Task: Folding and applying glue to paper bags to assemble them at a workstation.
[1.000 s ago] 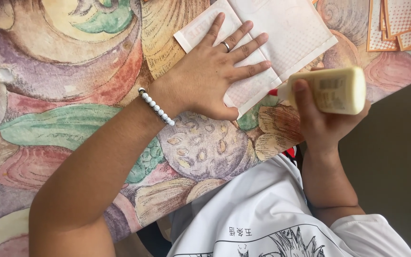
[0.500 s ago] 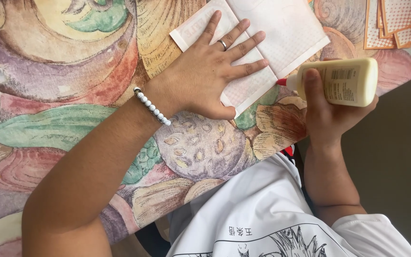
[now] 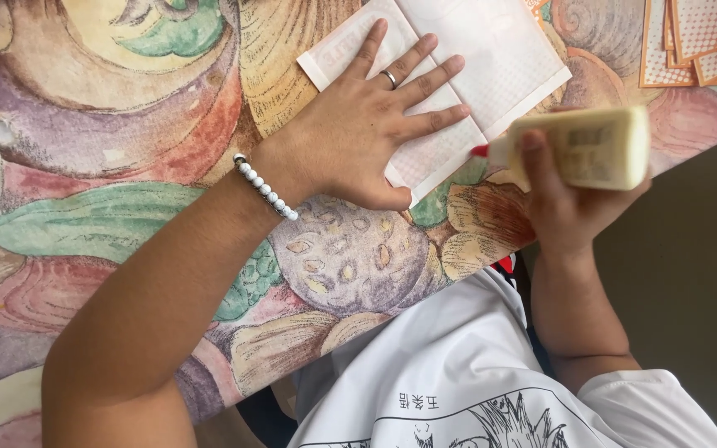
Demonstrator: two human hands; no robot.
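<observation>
Compared with the earlier frames, the right hand [image 3: 570,203] has brought the glue bottle [image 3: 578,149] lower and closer to the sheet, so that the red nozzle [image 3: 480,151] now sits just beside the lower right edge of the white paper sheet [image 3: 491,58], while the left hand [image 3: 367,133] has stayed in nearly the same place on the paper. The bottle is pale yellow, it lies almost horizontal, and the right-hand fingers are wrapped around its body in a firm grip, with the thumb across the front side. Whether the nozzle already touches the paper, one cannot tell, because this part is a little blurred. The left hand lies flat with the fingers spread and released, pressing the sheet down onto the table; it grasps nothing. A ring is on one finger, and a bracelet of white beads [image 3: 265,187] is around the wrist. The sheet rests on a tablecloth [image 3: 109,191] with big painted shapes in green, purple and orange, near the table edge which is closest to the person. Some orange patterned cards [image 3: 699,41] lie at the upper right corner, well apart from both hands. From this change it seems that the person is about to put glue along the edge of the sheet, and the flat hand keeps the paper steady for this.
</observation>
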